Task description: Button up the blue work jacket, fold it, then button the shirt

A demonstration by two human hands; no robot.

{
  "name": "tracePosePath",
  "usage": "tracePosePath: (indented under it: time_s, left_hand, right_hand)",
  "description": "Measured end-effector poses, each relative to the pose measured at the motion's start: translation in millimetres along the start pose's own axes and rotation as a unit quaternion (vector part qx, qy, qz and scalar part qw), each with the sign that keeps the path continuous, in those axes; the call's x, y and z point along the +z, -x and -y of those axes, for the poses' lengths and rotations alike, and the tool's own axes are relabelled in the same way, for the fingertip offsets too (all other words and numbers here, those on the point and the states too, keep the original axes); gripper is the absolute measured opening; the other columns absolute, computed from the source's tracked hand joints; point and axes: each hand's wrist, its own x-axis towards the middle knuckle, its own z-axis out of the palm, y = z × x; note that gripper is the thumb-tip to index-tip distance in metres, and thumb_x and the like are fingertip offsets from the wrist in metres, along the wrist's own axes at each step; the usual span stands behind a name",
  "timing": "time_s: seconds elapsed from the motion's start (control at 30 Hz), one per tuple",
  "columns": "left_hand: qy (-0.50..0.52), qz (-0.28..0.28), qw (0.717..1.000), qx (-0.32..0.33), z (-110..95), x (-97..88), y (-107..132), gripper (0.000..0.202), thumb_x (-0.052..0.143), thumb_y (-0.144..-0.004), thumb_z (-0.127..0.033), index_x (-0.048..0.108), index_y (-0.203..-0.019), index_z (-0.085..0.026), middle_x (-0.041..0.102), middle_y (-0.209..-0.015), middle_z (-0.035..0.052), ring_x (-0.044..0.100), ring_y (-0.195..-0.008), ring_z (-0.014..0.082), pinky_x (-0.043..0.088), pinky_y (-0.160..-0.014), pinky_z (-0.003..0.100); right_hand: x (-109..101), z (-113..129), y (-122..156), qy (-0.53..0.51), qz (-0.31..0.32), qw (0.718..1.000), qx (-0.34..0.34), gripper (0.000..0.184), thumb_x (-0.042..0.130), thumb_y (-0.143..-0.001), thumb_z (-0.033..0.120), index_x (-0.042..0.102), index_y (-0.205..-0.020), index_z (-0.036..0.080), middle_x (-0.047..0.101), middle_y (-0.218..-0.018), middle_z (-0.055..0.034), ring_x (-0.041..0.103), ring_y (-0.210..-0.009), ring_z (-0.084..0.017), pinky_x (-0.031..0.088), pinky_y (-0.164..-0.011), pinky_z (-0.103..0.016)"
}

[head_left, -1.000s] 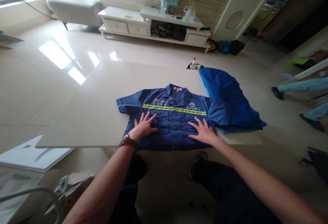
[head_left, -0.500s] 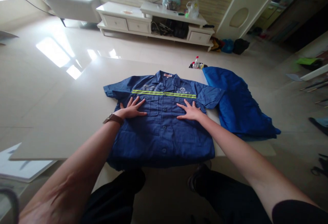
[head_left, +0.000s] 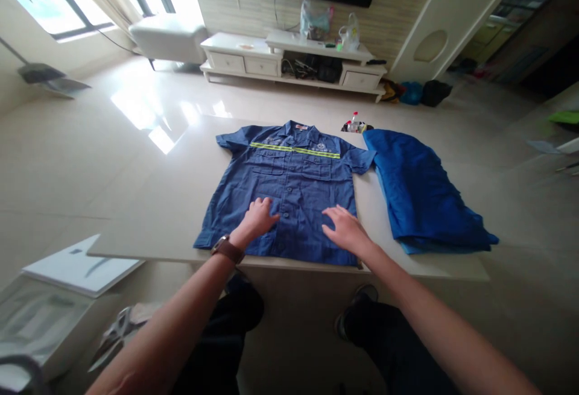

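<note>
A dark blue short-sleeved work shirt (head_left: 301, 187) lies front up on a pale table, collar at the far side. It has a yellow-green stripe across the chest, two chest pockets and a row of buttons. My left hand (head_left: 257, 221), with a watch at the wrist, is over the lower left of the shirt, fingers loosely bent and thumb apart. Over the lower right is my right hand (head_left: 346, 229), thumb and fingers apart. Neither holds anything; whether they touch the cloth I cannot tell.
Brighter blue folded cloth (head_left: 420, 193) lies on the table (head_left: 158, 220) at the right. Bottles with red caps (head_left: 354, 120) show beyond the far edge. A white box (head_left: 81, 265) stands at the lower left. Farther off are a TV cabinet (head_left: 244, 66) and a bench (head_left: 169, 39).
Both hands have come back from the chest pockets toward the shirt's near hem, and their fingers are less spread. The hem, formerly over the near table edge, now lies on the tabletop.
</note>
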Motion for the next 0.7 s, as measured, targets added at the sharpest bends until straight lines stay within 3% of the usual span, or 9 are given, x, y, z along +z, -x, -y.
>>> tracePosePath:
  time_s: [0.07, 0.13, 0.23, 0.37, 0.47, 0.57, 0.7]
  left_hand:
    - [0.035, 0.034, 0.998, -0.041, -3, 8.9, 28, 0.051, 0.061, -0.094, -0.043, 0.059, -0.130, -0.007, 0.066, -0.125, 0.0241, 0.065, -0.116, 0.0329, 0.050, -0.097, 0.038]
    - [0.059, 0.069, 0.994, -0.062, -8, 20.5, 52, 0.039, 0.064, -0.091, -0.039, 0.064, -0.116, -0.008, 0.071, -0.113, 0.0214, 0.069, -0.106, 0.0306, 0.051, -0.088, 0.034]
    - [0.071, 0.072, 0.993, -0.068, -18, 42.2, 75, 0.031, 0.066, -0.088, -0.026, 0.064, -0.113, -0.009, 0.069, -0.117, 0.0201, 0.069, -0.105, 0.0266, 0.050, -0.088, 0.030]
    - [0.044, 0.016, 0.996, -0.070, -24, 63.1, 82, 0.045, 0.068, -0.088, -0.023, 0.054, -0.126, -0.004, 0.062, -0.126, 0.0240, 0.063, -0.119, 0.0287, 0.049, -0.101, 0.033]
    - [0.002, 0.024, 0.997, -0.071, -25, 63.4, 72, 0.047, 0.071, -0.087, -0.027, 0.054, -0.125, -0.004, 0.060, -0.126, 0.0239, 0.062, -0.121, 0.0310, 0.050, -0.100, 0.035]
    - [-0.027, 0.050, 0.997, -0.060, -26, 57.2, 60, 0.031, 0.068, -0.088, -0.024, 0.062, -0.114, -0.009, 0.064, -0.121, 0.0219, 0.064, -0.117, 0.0315, 0.050, -0.094, 0.035]
    - [0.025, 0.080, 0.996, -0.025, -34, 51.9, 49, 0.009, 0.062, -0.088, -0.025, 0.066, -0.088, -0.016, 0.071, -0.091, 0.0104, 0.068, -0.088, 0.0234, 0.046, -0.075, 0.031]
  right_hand:
    - [1, -2, 44, -0.022, 0.028, 0.999, 0.016, 0.035, 0.056, -0.096, 0.034, 0.067, -0.126, 0.019, 0.070, -0.125, -0.0110, 0.062, -0.121, -0.029, 0.049, -0.106, -0.043]
    - [5, -1, 74, -0.047, 0.036, 0.997, 0.042, 0.030, 0.055, -0.097, 0.035, 0.069, -0.119, 0.020, 0.072, -0.118, -0.0095, 0.064, -0.114, -0.027, 0.049, -0.102, -0.039]
    - [16, 6, 93, -0.074, 0.034, 0.995, 0.055, 0.024, 0.054, -0.098, 0.030, 0.070, -0.113, 0.020, 0.072, -0.118, -0.0081, 0.065, -0.114, -0.024, 0.048, -0.101, -0.035]
    - [26, 21, 94, -0.058, 0.055, 0.997, 0.003, 0.021, 0.055, -0.097, 0.027, 0.070, -0.109, 0.020, 0.073, -0.111, -0.0080, 0.065, -0.110, -0.024, 0.048, -0.096, -0.034]
    - [24, 29, 87, -0.047, 0.052, 0.997, -0.020, 0.019, 0.056, -0.098, 0.029, 0.070, -0.107, 0.021, 0.073, -0.108, -0.0074, 0.065, -0.108, -0.024, 0.048, -0.093, -0.034]
    - [21, 33, 75, -0.040, 0.044, 0.998, -0.038, 0.018, 0.056, -0.098, 0.028, 0.070, -0.107, 0.021, 0.072, -0.109, -0.0074, 0.064, -0.107, -0.024, 0.048, -0.094, -0.035]
    - [23, 37, 59, -0.052, 0.036, 0.996, -0.067, 0.016, 0.062, -0.097, 0.027, 0.069, -0.109, 0.020, 0.070, -0.114, -0.0075, 0.061, -0.111, -0.023, 0.047, -0.098, -0.035]
